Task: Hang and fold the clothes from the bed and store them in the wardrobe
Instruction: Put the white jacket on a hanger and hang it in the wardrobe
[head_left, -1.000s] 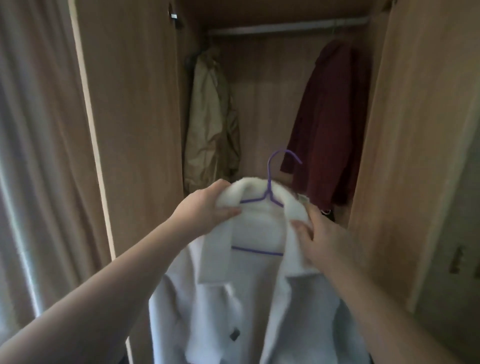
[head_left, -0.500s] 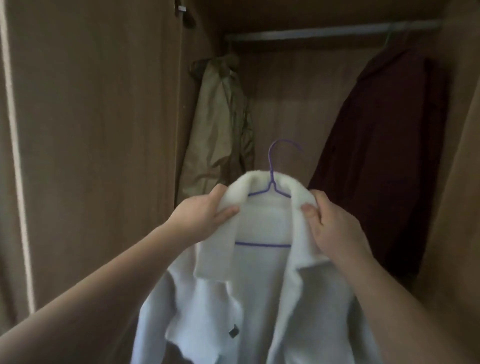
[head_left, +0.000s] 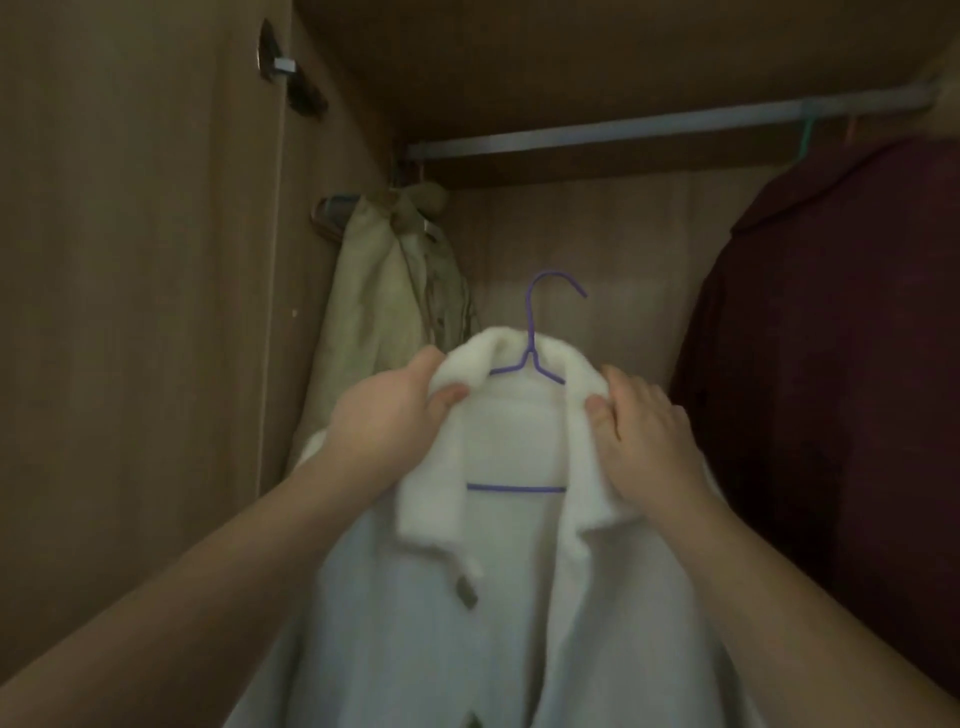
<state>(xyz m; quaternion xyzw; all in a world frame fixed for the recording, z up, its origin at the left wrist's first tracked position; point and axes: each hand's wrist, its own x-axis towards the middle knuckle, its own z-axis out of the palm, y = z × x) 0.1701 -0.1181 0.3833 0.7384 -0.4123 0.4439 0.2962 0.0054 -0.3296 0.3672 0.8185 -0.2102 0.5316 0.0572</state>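
Step in hand: hanging. White coat (head_left: 467, 634) sat on purple hanger (head_left: 529, 332), held up inside the wardrobe (head_left: 156, 364), below the rail (head_left: 623, 129), hook not yet on it. Left hand (head_left: 384, 415) and right hand (head_left: 644, 441) each gripped one side of the collar, fingers (head_left: 631, 387) curled round the fleece. Next move, I'd judge: lift and drop the hook over the bare stretch of rail. Khaki jacket (head_left: 384, 291) hung left, maroon garment (head_left: 831, 364) bulked right. The gap looked adequate; the maroon side looked likeliest to snag.
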